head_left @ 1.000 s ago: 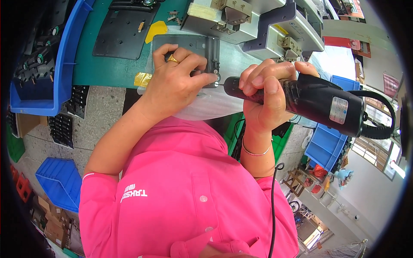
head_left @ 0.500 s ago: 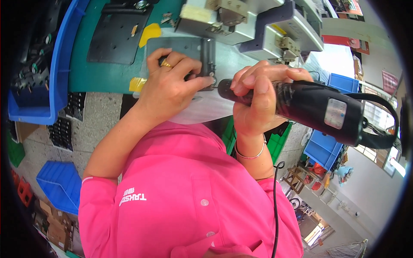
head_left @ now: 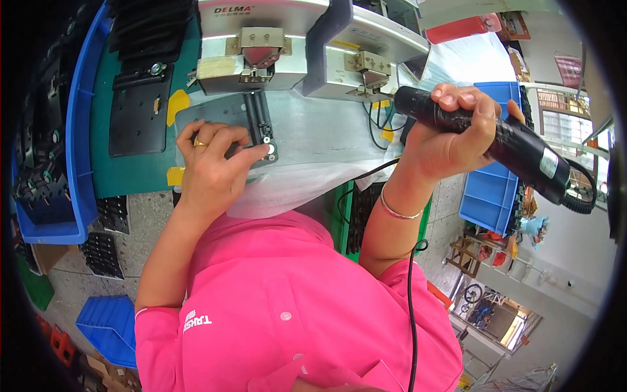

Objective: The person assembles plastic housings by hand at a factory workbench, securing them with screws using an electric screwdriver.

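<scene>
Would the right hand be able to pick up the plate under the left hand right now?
Probably not: the right hand is wrapped around the black tool, and the left hand covers part of the plate. The way across from the right hand looks free, though.

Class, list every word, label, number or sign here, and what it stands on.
Wording isn't copied here.
Silver, boxy metal machine at left: red lettering, smaller characters beneath.
Silver metal machine beside it: small print, too blurred.
Pink fabric shirt: white lettering.
Black cylindrical power tool: white label, too small to read.
</scene>
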`<action>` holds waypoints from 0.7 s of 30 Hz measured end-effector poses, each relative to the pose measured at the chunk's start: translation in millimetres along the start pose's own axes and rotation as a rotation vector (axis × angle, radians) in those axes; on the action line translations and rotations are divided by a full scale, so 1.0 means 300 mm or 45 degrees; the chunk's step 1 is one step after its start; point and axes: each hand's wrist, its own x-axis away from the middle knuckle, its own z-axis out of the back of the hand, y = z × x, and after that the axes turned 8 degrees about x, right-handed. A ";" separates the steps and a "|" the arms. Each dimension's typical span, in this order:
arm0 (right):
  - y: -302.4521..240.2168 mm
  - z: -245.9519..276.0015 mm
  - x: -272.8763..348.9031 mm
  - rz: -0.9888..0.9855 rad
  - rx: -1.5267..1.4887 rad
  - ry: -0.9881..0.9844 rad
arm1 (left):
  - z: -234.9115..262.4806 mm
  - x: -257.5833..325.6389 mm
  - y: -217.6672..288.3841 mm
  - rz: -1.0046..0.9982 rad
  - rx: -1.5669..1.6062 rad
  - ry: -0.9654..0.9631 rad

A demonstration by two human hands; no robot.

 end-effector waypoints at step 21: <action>0.092 0.001 -0.036 -0.075 -0.047 -0.391 | 0.005 -0.006 0.005 -0.005 -0.002 -0.043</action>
